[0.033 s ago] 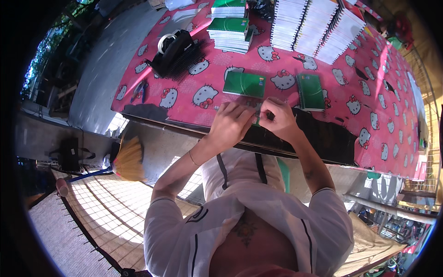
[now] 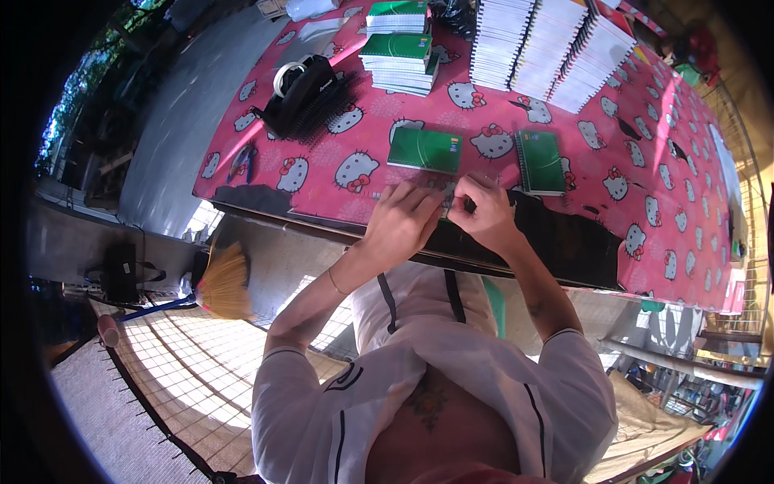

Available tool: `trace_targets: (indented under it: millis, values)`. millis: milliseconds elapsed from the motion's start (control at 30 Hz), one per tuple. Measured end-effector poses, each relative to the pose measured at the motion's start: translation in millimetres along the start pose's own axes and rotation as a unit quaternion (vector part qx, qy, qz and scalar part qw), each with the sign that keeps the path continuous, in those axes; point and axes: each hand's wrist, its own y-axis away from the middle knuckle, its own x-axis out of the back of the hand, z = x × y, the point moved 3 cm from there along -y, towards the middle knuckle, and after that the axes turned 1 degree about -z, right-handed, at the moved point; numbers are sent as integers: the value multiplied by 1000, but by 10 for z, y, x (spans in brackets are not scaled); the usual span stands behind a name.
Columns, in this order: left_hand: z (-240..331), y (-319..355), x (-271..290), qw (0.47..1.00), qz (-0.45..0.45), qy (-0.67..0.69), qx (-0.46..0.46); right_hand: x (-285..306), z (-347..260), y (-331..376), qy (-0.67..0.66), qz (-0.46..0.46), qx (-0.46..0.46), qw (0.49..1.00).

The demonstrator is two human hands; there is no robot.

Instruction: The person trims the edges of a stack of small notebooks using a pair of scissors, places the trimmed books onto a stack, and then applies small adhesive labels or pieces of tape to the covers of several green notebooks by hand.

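Note:
Both my hands meet just over the table's near edge, fingertips close together. My left hand [image 2: 403, 218] has its fingers bent downward. My right hand [image 2: 486, 211] is curled, thumb and index finger pinched. A bit of green shows between them, but the fingers hide most of whatever they hold. Just beyond lies a green-covered notebook [image 2: 425, 151], flat on the table, with no coil visible along its near edge. Right of it, a green notebook [image 2: 541, 163] has a dark spiral coil along its left side.
A pink patterned cloth [image 2: 322, 189] covers the table, torn to black at the near edge. At left are a black tape dispenser [image 2: 305, 97], dark plastic coils [image 2: 334, 109] and a small blue-handled tool [image 2: 243, 164]. Stacked green notebooks [image 2: 395, 48] and white spiral-bound books [image 2: 548, 52] stand behind.

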Motion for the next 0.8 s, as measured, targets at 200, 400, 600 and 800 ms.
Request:
trace_targets:
  millis: [200, 400, 600, 800]
  values:
    - [106, -248, 243, 987, 23, 148, -61, 272, -170, 127, -220, -15, -109, 969]
    - [-359, -398, 191, 992, 117, 51, -11, 919, 180, 345, 165, 204, -7, 965]
    - [-837, -126, -299, 996, 19, -65, -55, 780, 968, 677, 282, 29, -81, 955]
    - [-858, -148, -299, 995, -15, -70, -76, 784, 1123, 740, 221, 34, -90, 970]
